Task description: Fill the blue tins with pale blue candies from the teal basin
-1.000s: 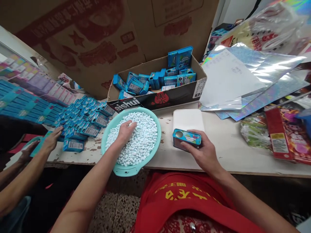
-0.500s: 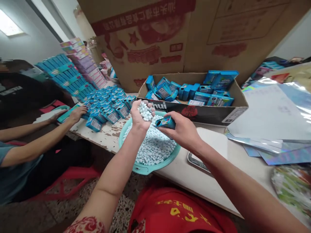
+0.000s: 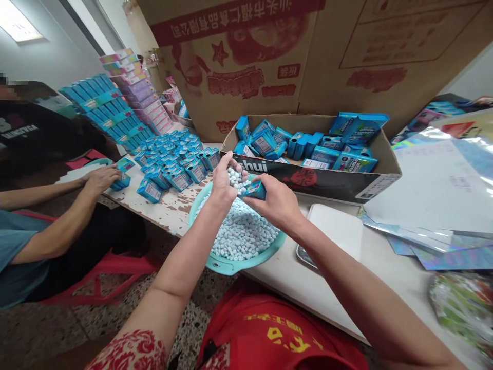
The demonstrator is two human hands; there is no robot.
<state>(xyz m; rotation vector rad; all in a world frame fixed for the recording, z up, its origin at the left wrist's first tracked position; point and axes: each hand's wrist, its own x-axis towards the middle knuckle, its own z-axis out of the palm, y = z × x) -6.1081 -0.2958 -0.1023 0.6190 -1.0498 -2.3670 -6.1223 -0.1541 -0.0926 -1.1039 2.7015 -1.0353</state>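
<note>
Worktable (image 3: 169,213) — one basin (image 3: 231,265), two hands, one tin (image 3: 254,189).

Counts at the packing table

Two hands of the person in red meet over one teal basin (image 3: 231,266): the left hand (image 3: 223,182) cups a heap of pale blue candies (image 3: 234,177), too many to count, and the right hand (image 3: 276,204) grips one small blue tin (image 3: 254,189). The basin holds hundreds more candies (image 3: 242,234). One open cardboard tray (image 3: 327,182) carries roughly fifteen blue tins (image 3: 308,146). Dozens more tins (image 3: 173,162) crowd the table (image 3: 169,213), past counting. One white slab (image 3: 339,228) lies by the basin. One co-worker sits alongside, with one hand (image 3: 100,179) showing, on one tin (image 3: 124,172).
</note>
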